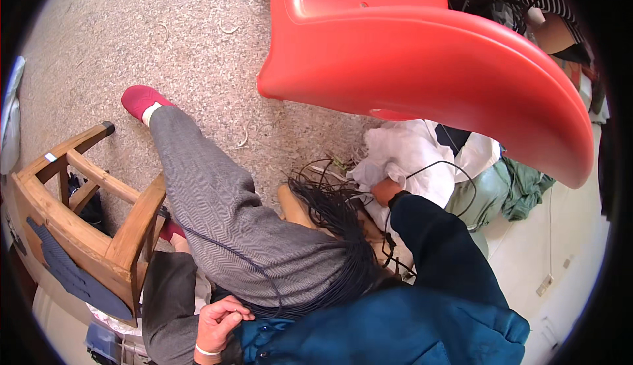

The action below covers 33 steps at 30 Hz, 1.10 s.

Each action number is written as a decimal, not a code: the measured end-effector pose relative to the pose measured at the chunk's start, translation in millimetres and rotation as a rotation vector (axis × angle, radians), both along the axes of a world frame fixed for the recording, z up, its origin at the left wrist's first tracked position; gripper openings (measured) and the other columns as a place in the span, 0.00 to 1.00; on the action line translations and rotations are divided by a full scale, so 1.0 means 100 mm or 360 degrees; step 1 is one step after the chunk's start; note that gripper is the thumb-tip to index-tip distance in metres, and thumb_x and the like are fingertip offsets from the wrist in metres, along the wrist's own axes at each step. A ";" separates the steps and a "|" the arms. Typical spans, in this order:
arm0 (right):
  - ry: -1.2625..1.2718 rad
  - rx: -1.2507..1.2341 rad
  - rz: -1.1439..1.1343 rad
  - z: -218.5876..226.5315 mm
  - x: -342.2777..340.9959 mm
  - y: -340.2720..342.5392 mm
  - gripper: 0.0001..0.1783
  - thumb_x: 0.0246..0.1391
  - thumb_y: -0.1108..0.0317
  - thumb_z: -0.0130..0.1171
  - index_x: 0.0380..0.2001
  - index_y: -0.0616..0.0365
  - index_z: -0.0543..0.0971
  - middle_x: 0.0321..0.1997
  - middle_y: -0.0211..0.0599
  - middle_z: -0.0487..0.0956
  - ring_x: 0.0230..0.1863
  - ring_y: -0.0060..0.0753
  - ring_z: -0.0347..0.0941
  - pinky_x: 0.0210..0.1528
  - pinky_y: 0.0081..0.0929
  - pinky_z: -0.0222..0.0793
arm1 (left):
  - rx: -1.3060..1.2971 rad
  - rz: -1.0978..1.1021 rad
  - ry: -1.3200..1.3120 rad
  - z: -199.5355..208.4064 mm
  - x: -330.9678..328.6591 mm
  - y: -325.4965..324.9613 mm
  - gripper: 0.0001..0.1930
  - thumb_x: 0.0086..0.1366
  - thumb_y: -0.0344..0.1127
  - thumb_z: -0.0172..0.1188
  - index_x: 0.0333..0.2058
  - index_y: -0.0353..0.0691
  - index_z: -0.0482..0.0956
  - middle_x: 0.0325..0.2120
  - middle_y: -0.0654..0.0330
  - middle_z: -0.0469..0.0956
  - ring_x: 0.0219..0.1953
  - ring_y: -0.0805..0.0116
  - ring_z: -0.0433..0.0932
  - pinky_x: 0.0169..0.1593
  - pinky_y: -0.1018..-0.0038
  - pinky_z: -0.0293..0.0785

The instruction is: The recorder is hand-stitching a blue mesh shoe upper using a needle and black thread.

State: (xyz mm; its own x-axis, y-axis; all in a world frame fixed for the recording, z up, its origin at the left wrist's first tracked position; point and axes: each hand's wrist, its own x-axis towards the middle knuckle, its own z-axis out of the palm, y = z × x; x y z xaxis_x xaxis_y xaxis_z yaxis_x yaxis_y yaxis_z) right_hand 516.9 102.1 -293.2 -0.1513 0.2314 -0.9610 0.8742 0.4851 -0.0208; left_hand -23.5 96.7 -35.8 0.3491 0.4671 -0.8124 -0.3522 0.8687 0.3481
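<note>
While the left hand (221, 322) pinches one thin dark cord (217, 246) near the lap, the right hand (386, 190) is closed in crumpled white cloth (409, 154) ahead. Between them lies the bundle of thin black cords (336, 233), running lengthwise from the cloth toward the body, nearer the right hand.

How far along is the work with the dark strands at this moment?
Done: no finished piece shows; pale trimmings lie on the carpet. In hand: the left hand pinches one thin strand from the dark bundle; the right hand reaches into white cloth. Left: most of the bundle lies loose.
</note>
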 end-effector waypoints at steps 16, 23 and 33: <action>-0.0243 0.0482 -0.0381 1.66 2.06 -0.44 0.08 0.46 0.69 0.52 0.31 0.56 0.77 0.29 0.51 0.80 0.36 0.56 0.78 0.38 0.51 0.71 | -0.0189 0.0082 -0.0089 -0.22 0.07 -0.12 0.05 0.64 0.24 0.59 0.37 0.28 0.79 0.30 0.54 0.78 0.36 0.64 0.81 0.48 0.66 0.78; 0.0143 0.0526 -0.0577 0.86 0.29 0.20 0.10 0.47 0.68 0.56 0.35 0.57 0.78 0.35 0.51 0.80 0.39 0.56 0.77 0.44 0.50 0.71 | 0.0188 0.0078 0.0031 -0.01 0.01 -0.10 0.05 0.64 0.24 0.58 0.37 0.28 0.79 0.33 0.53 0.79 0.38 0.65 0.81 0.47 0.68 0.78; 0.2000 0.1017 -0.0918 2.41 -2.49 1.94 0.07 0.54 0.81 0.56 0.38 0.63 0.77 0.31 0.39 0.76 0.31 0.33 0.74 0.34 0.26 0.69 | 0.0442 0.0458 0.0101 0.18 0.29 -0.33 0.07 0.67 0.22 0.54 0.43 0.31 0.73 0.34 0.47 0.82 0.41 0.57 0.83 0.51 0.62 0.78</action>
State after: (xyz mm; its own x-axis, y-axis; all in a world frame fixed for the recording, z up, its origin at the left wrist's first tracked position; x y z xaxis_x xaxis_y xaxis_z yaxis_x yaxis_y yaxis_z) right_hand 267.4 296.0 -52.4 -0.5151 0.8571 -0.0013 0.5177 0.3100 -0.7974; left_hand 5.2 63.3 -17.9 0.1254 0.7430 -0.6575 -0.5375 0.6079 0.5845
